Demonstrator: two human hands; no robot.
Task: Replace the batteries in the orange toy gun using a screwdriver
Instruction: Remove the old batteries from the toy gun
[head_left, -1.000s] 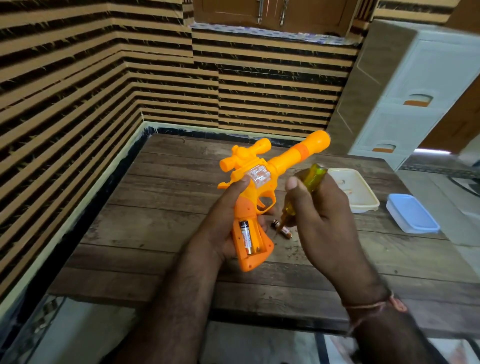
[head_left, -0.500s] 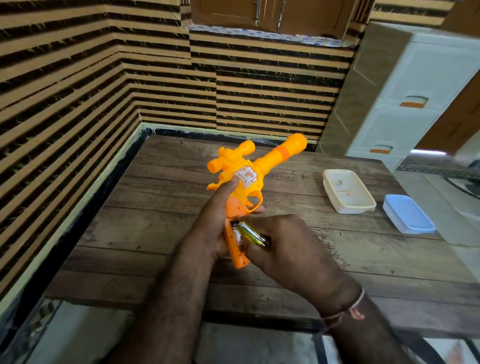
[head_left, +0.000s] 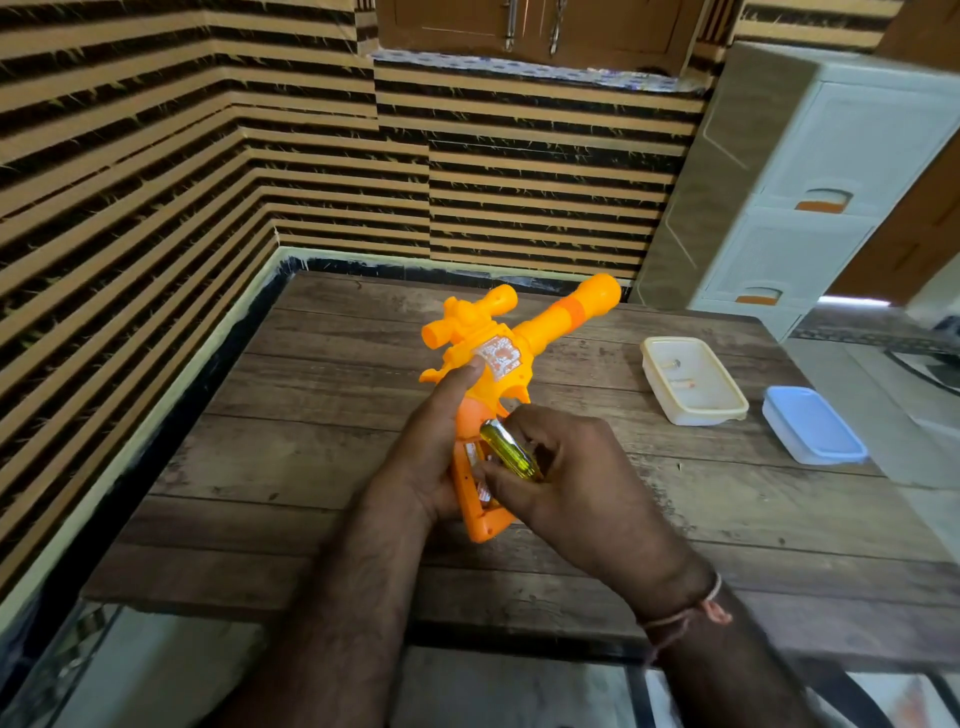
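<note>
The orange toy gun (head_left: 511, 343) is held above the wooden table (head_left: 311, 415), barrel pointing up and to the right. My left hand (head_left: 431, 441) grips its handle from the left, index finger stretched up along the body. The battery compartment in the handle is uncovered, and a battery (head_left: 472, 454) shows inside. My right hand (head_left: 566, 478) holds a screwdriver with a yellow-green handle (head_left: 506, 451) in its curled fingers, thumb and fingertips at the compartment. The screwdriver's tip is hidden.
A cream plastic box (head_left: 691, 382) with small items inside and a blue lid (head_left: 813, 426) lie at the right of the table. A white drawer unit (head_left: 810, 182) stands behind on the right. Striped walls close in the left and back.
My right hand came down from beside the trigger to the handle's open compartment, screwdriver still in it. The loose battery seen on the table earlier is now hidden behind my hand.
</note>
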